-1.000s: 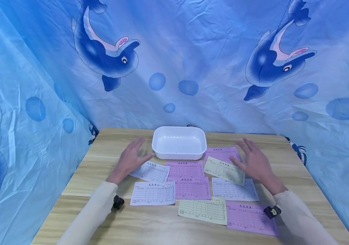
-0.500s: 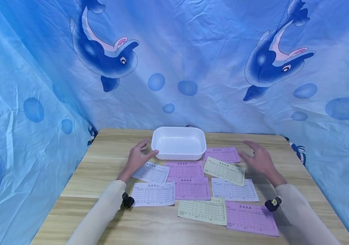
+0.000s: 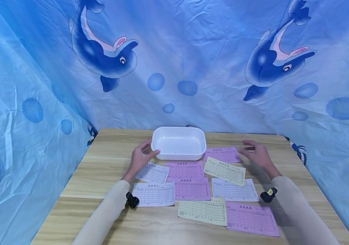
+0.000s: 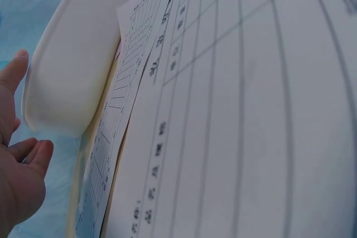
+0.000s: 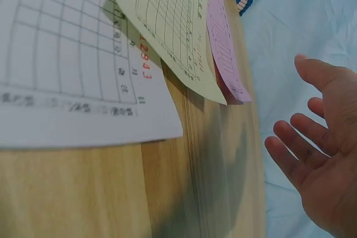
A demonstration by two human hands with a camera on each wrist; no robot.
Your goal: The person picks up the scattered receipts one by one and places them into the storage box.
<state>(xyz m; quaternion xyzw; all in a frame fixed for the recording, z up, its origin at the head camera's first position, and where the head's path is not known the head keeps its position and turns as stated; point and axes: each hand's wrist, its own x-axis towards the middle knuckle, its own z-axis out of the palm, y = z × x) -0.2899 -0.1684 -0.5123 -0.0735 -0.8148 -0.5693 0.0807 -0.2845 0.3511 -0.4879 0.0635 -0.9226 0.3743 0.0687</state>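
Observation:
A white plastic tray stands at the back of the table, with nothing inside it. My left hand is at its left end, thumb and fingers spread apart, thumb tip right at the rim. In the left wrist view, the tray's end lies just beyond the fingertips. My right hand hovers to the right of a pink slip and a yellow slip, fingers loosely bent and holding nothing. The right wrist view shows that hand off to the side of the slips.
Printed slips lie spread in front of the tray, some overlapping: white ones, pink ones and another yellow one. A blue dolphin-print curtain hangs behind the wooden table and along its sides.
My left hand has moved right, up to the tray's left end. My right hand has drawn slightly right, off the yellow slip, its fingers bending more. Tray and slips stay put.

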